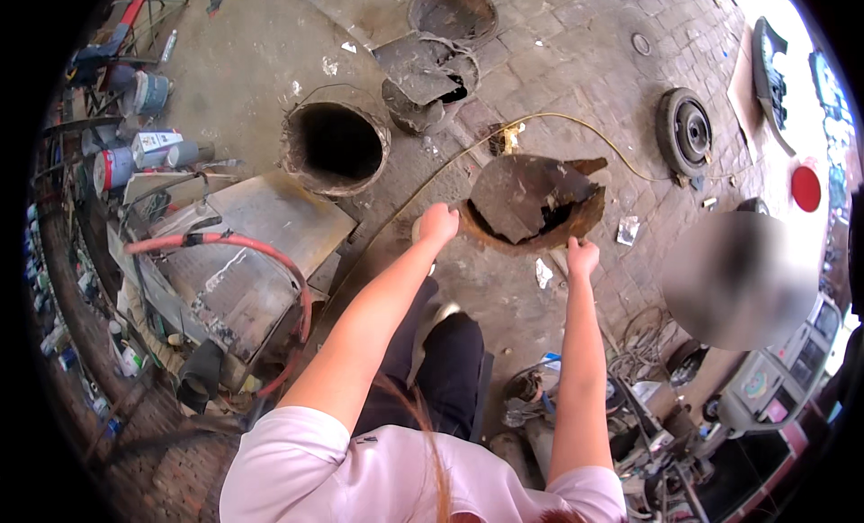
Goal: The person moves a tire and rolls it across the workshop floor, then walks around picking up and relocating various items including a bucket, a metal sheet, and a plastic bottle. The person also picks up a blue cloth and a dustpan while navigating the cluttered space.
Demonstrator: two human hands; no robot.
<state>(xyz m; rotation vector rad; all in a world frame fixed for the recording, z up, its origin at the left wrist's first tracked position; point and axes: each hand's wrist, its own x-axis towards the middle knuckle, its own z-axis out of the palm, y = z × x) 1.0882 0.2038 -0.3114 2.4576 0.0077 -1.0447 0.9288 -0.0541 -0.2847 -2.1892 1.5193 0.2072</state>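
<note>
My left hand (pixel 438 223) is closed around the near left edge of a rusty round metal tub (pixel 508 245). My right hand (pixel 583 256) grips the same tub at its near right edge, thumb and fingers pinched on the rim. Inside lies a bent brown piece of sheet metal (pixel 513 194), with dark gaps showing beside it. The far right of the tub's wall is torn and jagged. Whether its base touches the floor I cannot tell. Beyond it to the left stands an open wire-handled bucket (pixel 335 145), dark inside.
Farther off are a scrap-filled bucket (pixel 423 95) and a round pan (pixel 453 12). A yellow hose (pixel 549 115) curves past a wheel (pixel 686 131). At left, a metal panel (pixel 243 244) lies by a red hose (pixel 243 239) and paint cans (pixel 114 167). A vehicle (pixel 778 379) stands right.
</note>
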